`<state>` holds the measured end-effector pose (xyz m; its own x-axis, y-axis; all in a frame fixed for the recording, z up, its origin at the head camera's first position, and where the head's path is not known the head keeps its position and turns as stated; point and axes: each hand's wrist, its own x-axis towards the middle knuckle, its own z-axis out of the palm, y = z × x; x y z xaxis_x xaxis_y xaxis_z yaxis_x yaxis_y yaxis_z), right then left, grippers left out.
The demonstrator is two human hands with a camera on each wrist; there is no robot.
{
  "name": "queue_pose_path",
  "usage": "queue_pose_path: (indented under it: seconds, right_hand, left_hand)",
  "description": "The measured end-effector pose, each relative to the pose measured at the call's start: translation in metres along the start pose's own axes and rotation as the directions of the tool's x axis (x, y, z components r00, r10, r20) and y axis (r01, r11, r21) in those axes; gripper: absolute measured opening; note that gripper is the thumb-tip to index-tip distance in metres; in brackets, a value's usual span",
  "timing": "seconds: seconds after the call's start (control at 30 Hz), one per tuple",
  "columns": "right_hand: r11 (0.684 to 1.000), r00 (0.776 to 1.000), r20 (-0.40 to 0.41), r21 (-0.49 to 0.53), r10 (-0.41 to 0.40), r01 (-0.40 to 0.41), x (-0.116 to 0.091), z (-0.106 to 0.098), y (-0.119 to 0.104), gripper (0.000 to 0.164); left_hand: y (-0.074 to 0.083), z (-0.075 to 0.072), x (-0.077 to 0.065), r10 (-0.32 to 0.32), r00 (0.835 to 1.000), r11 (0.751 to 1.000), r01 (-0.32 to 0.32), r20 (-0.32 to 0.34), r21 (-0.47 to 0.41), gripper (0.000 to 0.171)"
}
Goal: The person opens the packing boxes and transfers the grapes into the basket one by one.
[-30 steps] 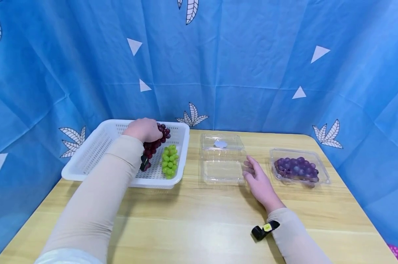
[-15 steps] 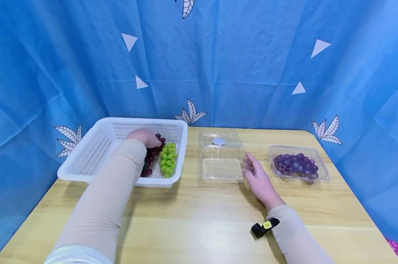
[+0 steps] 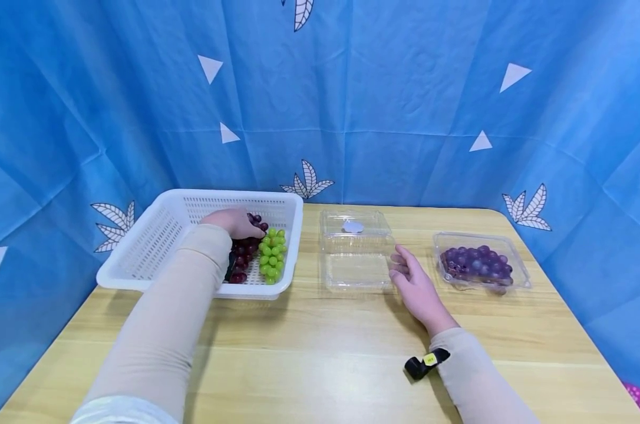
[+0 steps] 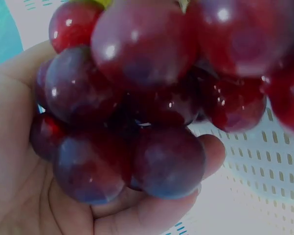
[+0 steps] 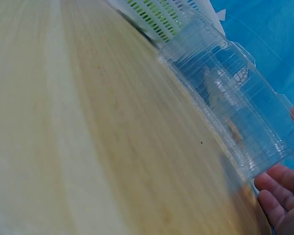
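Observation:
Inside the white perforated basket (image 3: 299, 235), my left hand (image 3: 230, 222) grips a bunch of dark red grapes (image 3: 241, 259). Close up in the left wrist view, the fingers and thumb curl around the red grapes (image 4: 90, 164). A bunch of green grapes (image 3: 271, 259) lies just right of them in the basket. At the table's middle stands an opened clear plastic clamshell box (image 3: 357, 271), its lid tipped back. My right hand (image 3: 418, 288) rests beside the box's right side with relaxed fingers, very near its wall (image 5: 254, 166).
On the right, a second clear clamshell box (image 3: 518, 265) contains a bunch of purple grapes (image 3: 476, 265). The wooden table (image 3: 325, 353) reaches back to a blue curtain (image 3: 405, 118), which also hangs along both sides.
My left hand has lowered the red grapes deeper into the basket, beside the green bunch. The right hand stays by the clear box. The head view has shifted slightly.

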<state>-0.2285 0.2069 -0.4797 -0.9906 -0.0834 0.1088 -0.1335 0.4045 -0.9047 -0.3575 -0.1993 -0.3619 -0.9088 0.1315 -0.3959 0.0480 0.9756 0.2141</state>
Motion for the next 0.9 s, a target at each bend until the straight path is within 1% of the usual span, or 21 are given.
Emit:
queue_pose_path:
  seconds: [0.1,0.13,0.2,0.27,0.4,0.57,0.6,0.77,0.83,0.9]
  right_hand:
    - [1.000,1.000,0.003,0.012,-0.010,0.010,0.000,0.001,-0.001,0.062]
    - [1.000,1.000,0.003,0.015,-0.014,0.014,0.000,0.001,-0.001,0.062]
    - [1.000,1.000,-0.001,0.016,-0.020,0.020,0.000,0.001,-0.002,0.061]
    - [1.000,1.000,-0.007,0.018,-0.023,0.023,0.000,0.002,-0.003,0.061]
    - [0.999,0.999,-0.020,0.020,-0.026,0.026,0.002,0.002,-0.003,0.060]
    - [0.999,0.999,-0.025,0.018,-0.033,0.033,0.002,0.003,-0.004,0.061]
    - [0.999,0.999,-0.028,0.016,-0.035,0.036,0.001,0.002,-0.004,0.061]
    - [0.998,0.996,-0.063,0.022,-0.058,0.059,-0.001,0.000,-0.005,0.060]
    - [0.998,0.994,-0.084,0.020,-0.065,0.067,-0.003,-0.002,-0.006,0.061]
    - [0.997,0.992,-0.103,0.018,-0.066,0.069,-0.006,-0.004,-0.007,0.062]
  left_hand:
    - [-0.001,-0.002,-0.002,0.005,1.000,1.000,-0.005,0.015,0.004,0.075]
    - [-0.002,-0.003,-0.004,0.003,1.000,1.000,-0.003,0.024,-0.007,0.076]
    - [-0.002,-0.006,-0.006,0.004,0.999,1.000,-0.003,0.037,-0.022,0.076]
    - [-0.002,-0.009,-0.009,0.012,0.999,1.000,-0.011,0.035,-0.028,0.075]
    - [0.000,-0.013,-0.015,0.035,0.999,0.999,-0.035,-0.011,-0.007,0.066]
    - [0.003,-0.014,-0.022,0.014,0.997,1.000,-0.013,-0.082,0.013,0.058]
    - [0.005,-0.014,-0.023,0.010,0.996,1.000,-0.009,-0.091,0.012,0.057]
    - [0.018,-0.018,-0.027,0.038,0.992,0.997,-0.030,-0.122,0.064,0.062]
    - [0.027,-0.020,-0.030,0.063,0.989,0.994,-0.051,-0.134,0.096,0.064]
    - [0.038,-0.022,-0.033,0.088,0.985,0.987,-0.067,-0.146,0.148,0.065]
